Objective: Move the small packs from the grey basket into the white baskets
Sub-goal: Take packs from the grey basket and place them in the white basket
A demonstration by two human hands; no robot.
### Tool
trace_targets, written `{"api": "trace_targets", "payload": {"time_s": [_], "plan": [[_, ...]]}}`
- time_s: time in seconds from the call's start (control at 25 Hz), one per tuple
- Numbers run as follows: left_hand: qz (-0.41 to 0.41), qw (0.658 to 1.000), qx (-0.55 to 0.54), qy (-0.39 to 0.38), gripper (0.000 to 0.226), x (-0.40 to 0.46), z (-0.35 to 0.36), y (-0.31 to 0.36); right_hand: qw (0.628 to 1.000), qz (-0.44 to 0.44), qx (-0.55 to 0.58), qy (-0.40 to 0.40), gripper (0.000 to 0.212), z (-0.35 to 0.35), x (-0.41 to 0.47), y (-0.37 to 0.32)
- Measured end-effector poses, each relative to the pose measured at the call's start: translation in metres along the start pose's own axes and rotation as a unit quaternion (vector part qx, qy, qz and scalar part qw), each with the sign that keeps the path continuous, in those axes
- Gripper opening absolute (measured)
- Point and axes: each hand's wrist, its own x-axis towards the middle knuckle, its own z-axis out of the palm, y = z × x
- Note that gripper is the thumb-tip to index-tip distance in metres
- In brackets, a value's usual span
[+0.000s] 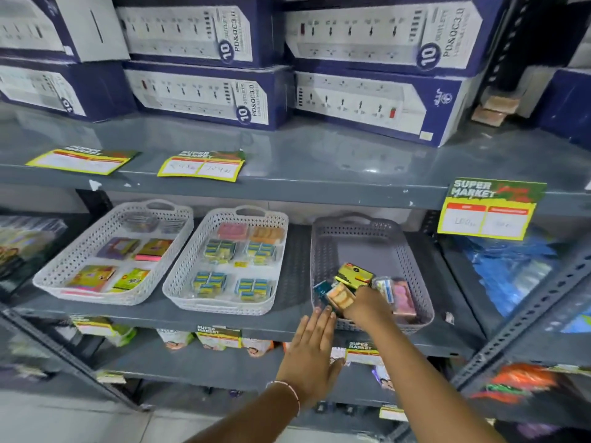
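A grey basket (358,238) stands on the middle shelf at the right, with several small packs heaped in its near end. My right hand (367,306) is inside it, fingers closed on an orange pack (341,298). A yellow-green pack (355,274) and a pink pack (403,297) lie beside it. My left hand (311,350) is flat and open, fingertips at the basket's near left corner. To the left stand two white baskets: the middle one (192,251) holds blue-yellow, pink and orange packs, the left one (70,260) holds assorted coloured packs.
Blue-and-white power-strip boxes (204,94) are stacked on the shelf above. Yellow price tags (489,212) hang from the shelf edges. A metal upright (527,311) rises at the right, with blue packaged goods (511,270) behind it. Lower shelves hold more goods.
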Motion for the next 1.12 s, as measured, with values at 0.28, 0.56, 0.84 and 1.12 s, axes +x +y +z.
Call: {"api": "trace_targets", "payload": {"time_s": [0.28,0.56,0.84,1.12], "plan": [[0.016,1.000,-0.007,0.001,0.074,-0.001,-0.002,-0.004,1.000,0.030,0.008,-0.003,0.014,0.008,0.009,0.001],[-0.065,0.995,-0.038,0.071,0.076,-0.018,-0.026,-0.062,0.993,-0.068,0.089,0.046,0.023,-0.021,0.014,-0.039],[-0.086,0.996,-0.018,0.027,0.064,-0.052,-0.049,-0.148,0.966,-0.252,-0.012,0.048,0.025,-0.014,0.061,-0.196],[-0.055,0.997,0.002,0.053,0.060,-0.059,-0.039,-0.169,0.973,-0.212,-0.084,-0.016,0.039,0.031,0.132,-0.247]]}}
